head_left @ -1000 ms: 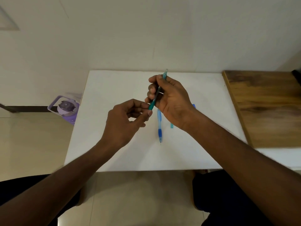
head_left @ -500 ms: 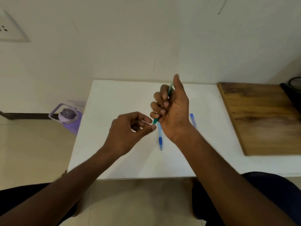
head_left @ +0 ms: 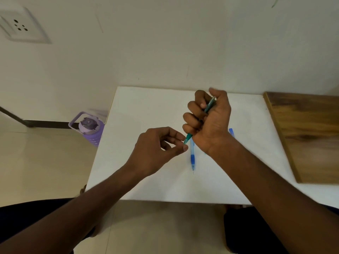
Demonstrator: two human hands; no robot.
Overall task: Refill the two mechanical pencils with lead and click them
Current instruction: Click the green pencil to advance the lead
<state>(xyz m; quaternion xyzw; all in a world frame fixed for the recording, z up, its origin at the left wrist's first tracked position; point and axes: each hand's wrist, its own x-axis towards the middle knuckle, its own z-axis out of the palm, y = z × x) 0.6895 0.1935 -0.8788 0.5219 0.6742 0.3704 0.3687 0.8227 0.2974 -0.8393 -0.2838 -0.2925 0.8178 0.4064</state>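
Note:
My right hand (head_left: 211,120) is fisted around a teal mechanical pencil (head_left: 208,107), held upright and tilted, thumb on its top end and tip pointing down-left. My left hand (head_left: 156,151) hovers just left of that tip, thumb and forefinger pinched together right beside it; I cannot tell whether anything thin is between them. A blue mechanical pencil (head_left: 192,158) lies on the white table (head_left: 146,116), tip toward me, partly under my right hand. A small blue item (head_left: 231,132) pokes out behind my right wrist.
A wooden board (head_left: 308,132) lies on the table's right side. A purple water bottle (head_left: 89,127) stands on the floor left of the table. A wall socket (head_left: 20,26) is at upper left. The wall runs right behind the table.
My right hand turned the teal pencil from a fingertip hold into a fist grip, thumb moving onto its top end. My left hand stayed pinched near the tip. The camera tilted up.

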